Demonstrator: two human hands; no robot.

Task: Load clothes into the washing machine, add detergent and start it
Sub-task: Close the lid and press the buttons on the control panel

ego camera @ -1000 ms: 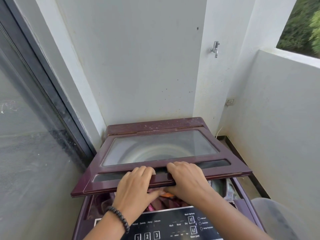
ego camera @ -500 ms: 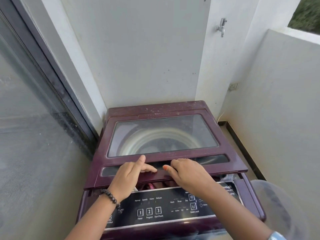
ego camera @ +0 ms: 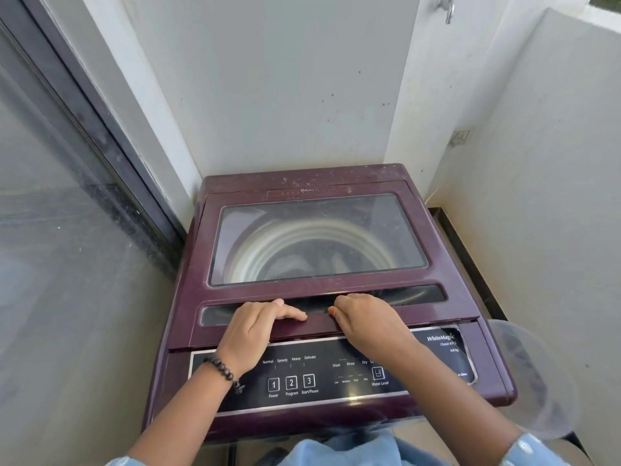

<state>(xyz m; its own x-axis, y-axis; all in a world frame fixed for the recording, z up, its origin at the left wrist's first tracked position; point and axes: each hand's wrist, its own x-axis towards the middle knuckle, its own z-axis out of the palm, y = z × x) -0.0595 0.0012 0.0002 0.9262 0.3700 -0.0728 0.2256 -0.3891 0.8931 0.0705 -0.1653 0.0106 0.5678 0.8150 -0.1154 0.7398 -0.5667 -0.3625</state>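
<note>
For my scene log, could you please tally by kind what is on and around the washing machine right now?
Washing machine, lid down: 1
Numbered buttons: 3
Hands, left hand and right hand, on the lid's front edge: 2
Bead bracelet: 1
Wall tap: 1
Total: 8

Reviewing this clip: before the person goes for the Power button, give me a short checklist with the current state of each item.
1. Lid down on the washing machine: ok, it lies flat against the top.
2. Clothes in the drum: cannot tell, the glass shows only blurred shapes inside.
3. Detergent added: cannot tell, none is visible.
4. Hands free to press: not ok, the left hand and right hand both rest on the lid's front edge.
5. Power button reachable: ok, it sits uncovered on the control panel, between the two forearms.
6. Panel lit: cannot tell, no indicator light is plainly on.
</note>
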